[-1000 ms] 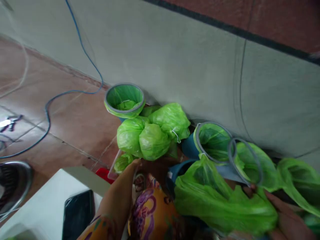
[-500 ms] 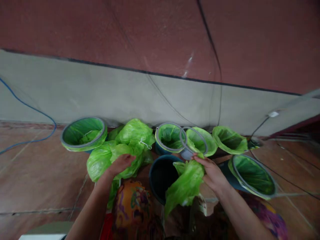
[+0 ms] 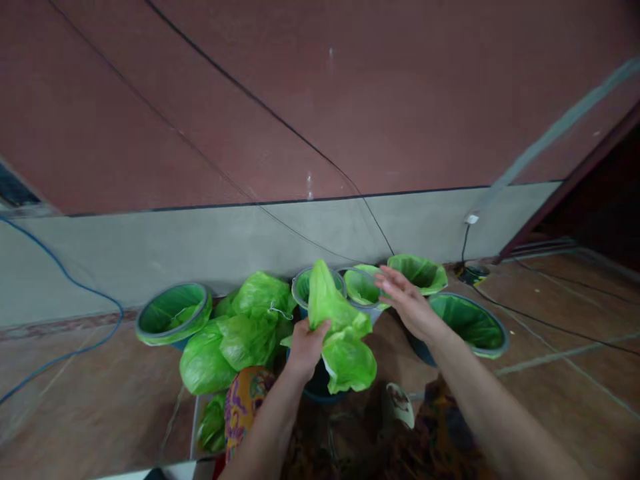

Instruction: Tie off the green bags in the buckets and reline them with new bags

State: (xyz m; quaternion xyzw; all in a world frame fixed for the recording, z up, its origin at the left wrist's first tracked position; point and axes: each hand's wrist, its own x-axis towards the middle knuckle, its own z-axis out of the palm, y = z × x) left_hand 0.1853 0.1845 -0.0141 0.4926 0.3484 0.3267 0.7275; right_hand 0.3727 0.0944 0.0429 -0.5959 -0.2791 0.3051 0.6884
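Observation:
My left hand (image 3: 309,345) grips a light green plastic bag (image 3: 350,363), bunched at its middle and held up over a dark bucket (image 3: 323,393). The bag hides most of that bucket. To the right, my right hand (image 3: 403,297) is off the bag, its fingers stretched out and holding nothing. Behind the hands stand a small bucket with a grey rim (image 3: 303,287) and a green-lined one (image 3: 364,285). A further lined bucket (image 3: 419,273) is by the wall, and a larger lined bucket (image 3: 470,323) lies right of my right wrist.
Tied, puffed green bags (image 3: 250,340) are heaped on the left, beside a lined bucket (image 3: 175,313). A box with green bags (image 3: 213,423) sits near my knee. A blue cable (image 3: 107,300) runs along the left floor, a black cable (image 3: 540,320) along the right.
The green bag has passed from my right hand to my left. My left hand moved right and closed on it; my right hand opened. The view has shifted.

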